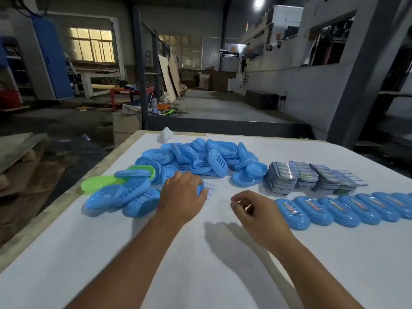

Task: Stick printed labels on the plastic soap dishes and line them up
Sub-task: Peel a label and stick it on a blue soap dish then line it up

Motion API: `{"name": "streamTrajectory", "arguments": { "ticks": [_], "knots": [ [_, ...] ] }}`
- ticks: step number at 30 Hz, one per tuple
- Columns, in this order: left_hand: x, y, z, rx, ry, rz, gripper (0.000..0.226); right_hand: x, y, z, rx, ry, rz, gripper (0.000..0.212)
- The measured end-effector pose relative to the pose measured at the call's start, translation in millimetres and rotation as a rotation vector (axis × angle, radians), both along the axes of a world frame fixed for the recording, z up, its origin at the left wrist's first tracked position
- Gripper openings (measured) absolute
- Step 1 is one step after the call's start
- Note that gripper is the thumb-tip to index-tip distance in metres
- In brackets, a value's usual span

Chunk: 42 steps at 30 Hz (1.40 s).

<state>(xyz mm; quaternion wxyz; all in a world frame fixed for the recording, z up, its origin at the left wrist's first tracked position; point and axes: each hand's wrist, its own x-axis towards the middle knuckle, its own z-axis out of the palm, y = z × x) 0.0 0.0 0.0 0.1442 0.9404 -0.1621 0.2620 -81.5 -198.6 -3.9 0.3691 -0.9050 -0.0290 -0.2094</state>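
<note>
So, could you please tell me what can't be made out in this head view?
- Label print on the label stacks: too small to read.
- Row of labelled dishes: cut off by the right edge, so no count.
- Dish under the left hand: mostly covered by it.
- Right hand: curled fingers hide whether it holds a label.
- Dish pile: overlapping, uncountable.

Factory hall, big machines [263, 47], concrete floor [223, 105]

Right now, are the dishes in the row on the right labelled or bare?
Labelled. Each visible dish in the row has a printed strip stuck along its top, unlike those in the pile.
</note>
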Motion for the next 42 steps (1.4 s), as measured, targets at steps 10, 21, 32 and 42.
{"name": "streamTrajectory", "arguments": {
  "ticks": [10, 21, 32, 42],
  "knots": [
    [31.2, 0.3, -17.3, 0.319, 0.079, 0.082, 0.035, 89.7, 7.6, -11.4, -0.033, 0.062, -0.014, 0.01],
    [14.4, -12.5, -7.7, -0.439, 0.024, -0.183, 0.015, 87.1, -8.2, -18.9, 0.108, -0.07, 0.056, 0.04],
    [26.1, -23.2, -12.8, -1.434, 0.782, -0.174, 0.032, 73.7, -23.4, -0.5, -0.211, 0.037, 0.244, 0.074],
    [20.8, -20.5, -29.1, -0.371, 0.145, -0.259, 0.022, 71.2, -43.2, -2.6, -0.332, 0.373, 0.113, 0.073]
  ]
}}
